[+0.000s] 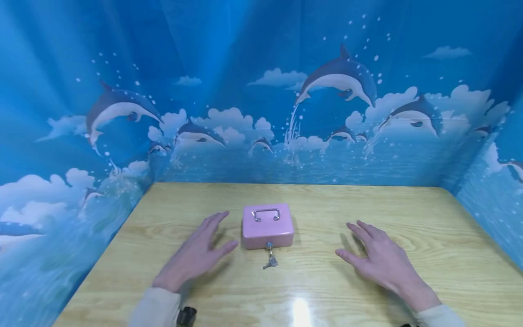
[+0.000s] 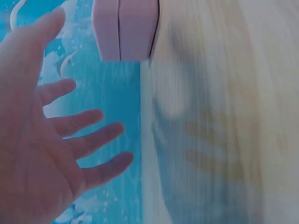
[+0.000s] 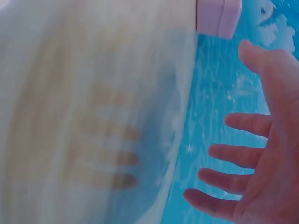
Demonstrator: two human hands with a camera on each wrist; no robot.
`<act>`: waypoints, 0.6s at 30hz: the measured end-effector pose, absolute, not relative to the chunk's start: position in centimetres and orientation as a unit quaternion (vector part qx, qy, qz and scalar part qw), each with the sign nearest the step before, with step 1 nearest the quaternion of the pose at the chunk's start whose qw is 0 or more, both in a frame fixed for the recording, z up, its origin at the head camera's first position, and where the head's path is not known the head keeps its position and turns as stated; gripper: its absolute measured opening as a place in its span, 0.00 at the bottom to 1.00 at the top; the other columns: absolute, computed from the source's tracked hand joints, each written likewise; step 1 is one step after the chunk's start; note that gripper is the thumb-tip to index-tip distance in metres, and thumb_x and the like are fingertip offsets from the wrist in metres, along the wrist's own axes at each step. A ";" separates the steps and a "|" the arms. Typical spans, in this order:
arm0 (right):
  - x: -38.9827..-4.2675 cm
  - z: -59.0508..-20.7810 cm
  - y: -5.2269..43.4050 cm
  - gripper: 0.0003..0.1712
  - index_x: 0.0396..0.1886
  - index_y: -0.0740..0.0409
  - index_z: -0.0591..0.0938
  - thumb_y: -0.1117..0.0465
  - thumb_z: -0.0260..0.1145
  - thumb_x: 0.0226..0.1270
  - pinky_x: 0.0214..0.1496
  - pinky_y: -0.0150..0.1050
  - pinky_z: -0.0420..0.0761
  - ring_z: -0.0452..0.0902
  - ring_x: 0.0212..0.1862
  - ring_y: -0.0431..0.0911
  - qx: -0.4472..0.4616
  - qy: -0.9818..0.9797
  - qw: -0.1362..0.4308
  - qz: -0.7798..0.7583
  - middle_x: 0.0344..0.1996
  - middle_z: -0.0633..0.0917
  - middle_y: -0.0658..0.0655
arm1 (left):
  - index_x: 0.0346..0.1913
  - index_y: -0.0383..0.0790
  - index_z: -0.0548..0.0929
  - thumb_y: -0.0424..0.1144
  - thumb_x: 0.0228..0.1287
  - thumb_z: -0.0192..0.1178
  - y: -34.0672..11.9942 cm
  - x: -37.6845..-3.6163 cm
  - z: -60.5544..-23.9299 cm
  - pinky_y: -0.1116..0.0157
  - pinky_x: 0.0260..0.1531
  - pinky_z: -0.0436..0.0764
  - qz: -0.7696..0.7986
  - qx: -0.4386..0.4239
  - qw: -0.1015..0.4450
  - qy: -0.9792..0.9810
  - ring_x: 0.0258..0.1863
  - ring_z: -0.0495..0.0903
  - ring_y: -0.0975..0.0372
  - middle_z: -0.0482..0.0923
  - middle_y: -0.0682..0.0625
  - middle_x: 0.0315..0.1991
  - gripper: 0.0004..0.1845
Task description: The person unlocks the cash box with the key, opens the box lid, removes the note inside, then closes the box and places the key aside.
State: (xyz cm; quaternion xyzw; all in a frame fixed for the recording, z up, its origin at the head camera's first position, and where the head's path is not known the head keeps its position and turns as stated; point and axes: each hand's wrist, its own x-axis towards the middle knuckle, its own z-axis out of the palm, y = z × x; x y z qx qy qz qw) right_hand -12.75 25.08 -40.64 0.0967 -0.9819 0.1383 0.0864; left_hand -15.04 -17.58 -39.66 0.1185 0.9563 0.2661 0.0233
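Observation:
A pink metal cash box (image 1: 268, 227) with a silver carrying handle (image 1: 267, 214) on its lid sits closed on the wooden table. A key stands in its front lock, and from it hangs a ring with another key (image 1: 271, 262). Just left of the box hovers my left hand (image 1: 196, 254), fingers spread and nothing in them. My right hand (image 1: 377, 259) is farther off on the box's right, also bare, its fingers apart. Both wrist views show the palms, the left hand (image 2: 51, 140) and the right hand (image 3: 261, 154), with the box's side beyond the thumb.
Wood-grain table (image 1: 318, 281) spreads under both hands. Behind it and along its sides hangs a blue curtain (image 1: 245, 91) printed with dolphins, clouds and waves. A bright light reflection shows at the table's near edge.

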 end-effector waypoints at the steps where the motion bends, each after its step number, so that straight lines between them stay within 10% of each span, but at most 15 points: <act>1: -12.8 -40.7 24.7 0.47 0.73 0.52 0.74 0.27 0.63 0.65 0.51 0.72 0.79 0.73 0.66 0.70 0.101 -0.981 0.089 0.143 0.70 0.75 0.67 | 0.82 0.63 0.51 0.73 0.67 0.52 -17.3 -15.3 -39.6 0.31 0.68 0.65 0.279 0.122 0.026 0.952 0.77 0.63 0.43 0.52 0.48 0.83 0.45; 18: -13.7 -41.2 18.6 0.21 0.50 0.51 0.88 0.42 0.69 0.68 0.53 0.50 0.85 0.86 0.48 0.47 0.164 -0.949 0.058 0.261 0.47 0.90 0.51 | 0.81 0.51 0.58 0.58 0.54 0.76 -14.1 -18.8 -39.9 0.47 0.67 0.76 0.365 0.138 0.082 0.917 0.65 0.78 0.52 0.63 0.47 0.78 0.55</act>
